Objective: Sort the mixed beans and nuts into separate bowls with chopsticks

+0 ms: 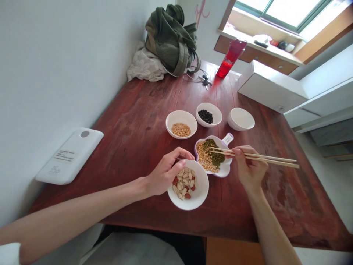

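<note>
My left hand (pixel 171 170) grips the rim of a white bowl (pixel 202 189) that holds pale seeds and several reddish nuts (pixel 185 184). My right hand (pixel 249 165) is closed around a pair of wooden chopsticks (pixel 268 159). Their tips rest over a flower-shaped white dish (pixel 226 169) with a purple edge and a short handle. Inside that dish lie yellow beans (pixel 205 158) and green beans (pixel 217 158), side by side. The bowl in my left hand is close to the dish's lower left edge.
Behind the dish stand a bowl of yellow beans (pixel 181 130), a bowl of black beans (pixel 205 116) and an empty white bowl (pixel 241 119). Farther back are a green bag (pixel 172 40), keys (pixel 205 81), a red bottle (pixel 230 59) and a white box (pixel 271 86). A white device (pixel 70 156) lies left.
</note>
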`<action>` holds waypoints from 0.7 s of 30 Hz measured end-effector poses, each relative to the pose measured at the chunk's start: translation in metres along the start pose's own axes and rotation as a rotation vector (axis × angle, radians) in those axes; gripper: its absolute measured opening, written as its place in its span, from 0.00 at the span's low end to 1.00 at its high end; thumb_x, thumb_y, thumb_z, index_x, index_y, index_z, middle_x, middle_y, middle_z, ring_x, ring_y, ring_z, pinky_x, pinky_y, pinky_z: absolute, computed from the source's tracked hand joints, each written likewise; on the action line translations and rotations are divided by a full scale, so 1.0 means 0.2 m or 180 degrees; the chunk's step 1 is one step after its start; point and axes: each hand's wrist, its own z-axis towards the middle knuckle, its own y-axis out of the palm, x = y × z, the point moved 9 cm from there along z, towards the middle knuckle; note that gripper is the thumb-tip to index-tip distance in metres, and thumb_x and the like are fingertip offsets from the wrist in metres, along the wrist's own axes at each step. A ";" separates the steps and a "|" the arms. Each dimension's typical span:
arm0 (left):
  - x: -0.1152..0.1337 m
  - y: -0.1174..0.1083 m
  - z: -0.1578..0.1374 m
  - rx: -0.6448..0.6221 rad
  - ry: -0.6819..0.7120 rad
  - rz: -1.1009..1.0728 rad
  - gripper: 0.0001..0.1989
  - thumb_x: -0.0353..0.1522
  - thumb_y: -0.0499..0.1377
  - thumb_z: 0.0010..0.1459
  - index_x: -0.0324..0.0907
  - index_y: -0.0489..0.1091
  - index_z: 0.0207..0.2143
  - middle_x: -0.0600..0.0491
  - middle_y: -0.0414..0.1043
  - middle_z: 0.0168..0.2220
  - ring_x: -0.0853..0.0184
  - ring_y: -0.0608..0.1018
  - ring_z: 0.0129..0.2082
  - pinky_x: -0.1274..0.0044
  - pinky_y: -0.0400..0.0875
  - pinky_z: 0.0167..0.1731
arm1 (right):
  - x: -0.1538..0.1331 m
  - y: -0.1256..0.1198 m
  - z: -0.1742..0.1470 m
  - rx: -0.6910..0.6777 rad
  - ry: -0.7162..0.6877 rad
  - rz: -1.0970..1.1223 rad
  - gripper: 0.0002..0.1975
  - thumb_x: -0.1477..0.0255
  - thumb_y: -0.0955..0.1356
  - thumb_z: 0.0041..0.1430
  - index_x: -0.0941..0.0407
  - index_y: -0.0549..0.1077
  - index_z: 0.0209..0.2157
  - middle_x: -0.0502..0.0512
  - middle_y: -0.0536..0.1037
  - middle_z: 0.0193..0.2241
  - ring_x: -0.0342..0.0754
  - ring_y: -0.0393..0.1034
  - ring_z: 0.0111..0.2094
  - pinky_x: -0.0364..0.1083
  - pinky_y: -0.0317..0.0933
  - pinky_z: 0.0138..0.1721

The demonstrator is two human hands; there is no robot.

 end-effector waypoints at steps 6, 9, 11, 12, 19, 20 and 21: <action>0.00 0.00 0.00 0.0007 0.0006 0.0002 0.12 0.40 0.57 0.75 0.42 0.74 0.49 0.45 0.79 0.50 0.58 0.80 0.49 0.67 0.75 0.52 | -0.02 0.01 0.02 0.0085 -0.0030 -0.0173 0.13 0.63 0.74 0.72 0.56 0.81 0.34 0.53 0.85 0.28 0.48 0.81 0.26 0.44 0.73 0.28; 0.00 0.00 0.00 0.0006 0.0006 0.0020 0.11 0.39 0.57 0.75 0.42 0.74 0.49 0.45 0.79 0.50 0.59 0.80 0.49 0.67 0.75 0.52 | -0.01 0.01 0.02 0.0061 0.0010 -0.0207 0.14 0.62 0.73 0.72 0.55 0.81 0.34 0.54 0.85 0.28 0.49 0.82 0.27 0.45 0.74 0.29; 0.00 0.00 0.00 -0.0003 0.0008 0.0027 0.11 0.39 0.57 0.75 0.42 0.74 0.49 0.45 0.79 0.51 0.59 0.80 0.49 0.67 0.75 0.52 | 0.00 0.02 0.01 0.0020 -0.0038 -0.0246 0.13 0.62 0.73 0.73 0.55 0.81 0.34 0.54 0.85 0.29 0.49 0.82 0.29 0.45 0.74 0.30; 0.00 0.00 0.00 -0.0006 0.0011 0.0030 0.11 0.39 0.57 0.75 0.42 0.74 0.49 0.45 0.79 0.51 0.58 0.80 0.49 0.67 0.75 0.52 | 0.00 0.02 0.00 -0.0007 -0.0105 -0.0265 0.12 0.64 0.73 0.73 0.55 0.80 0.34 0.54 0.85 0.30 0.49 0.82 0.29 0.45 0.74 0.30; 0.00 0.00 0.00 -0.0009 0.0028 0.0038 0.11 0.39 0.57 0.75 0.42 0.74 0.50 0.45 0.79 0.51 0.58 0.80 0.49 0.67 0.75 0.52 | -0.01 0.05 -0.04 -0.0275 -0.0527 -0.0228 0.04 0.75 0.73 0.71 0.53 0.81 0.38 0.53 0.84 0.34 0.48 0.81 0.33 0.44 0.72 0.31; 0.00 0.00 0.00 -0.0010 0.0031 0.0038 0.11 0.39 0.57 0.75 0.42 0.74 0.50 0.45 0.79 0.51 0.58 0.80 0.49 0.67 0.75 0.52 | -0.01 0.05 -0.04 -0.0301 -0.0543 -0.0216 0.04 0.76 0.73 0.71 0.53 0.81 0.39 0.53 0.84 0.34 0.47 0.80 0.33 0.44 0.72 0.31; 0.00 0.00 0.00 -0.0011 0.0035 0.0038 0.11 0.39 0.57 0.75 0.41 0.74 0.49 0.45 0.79 0.51 0.58 0.80 0.49 0.67 0.75 0.52 | -0.02 0.05 -0.05 -0.0319 -0.0555 -0.0202 0.04 0.77 0.73 0.70 0.53 0.81 0.40 0.52 0.84 0.35 0.47 0.80 0.33 0.44 0.72 0.32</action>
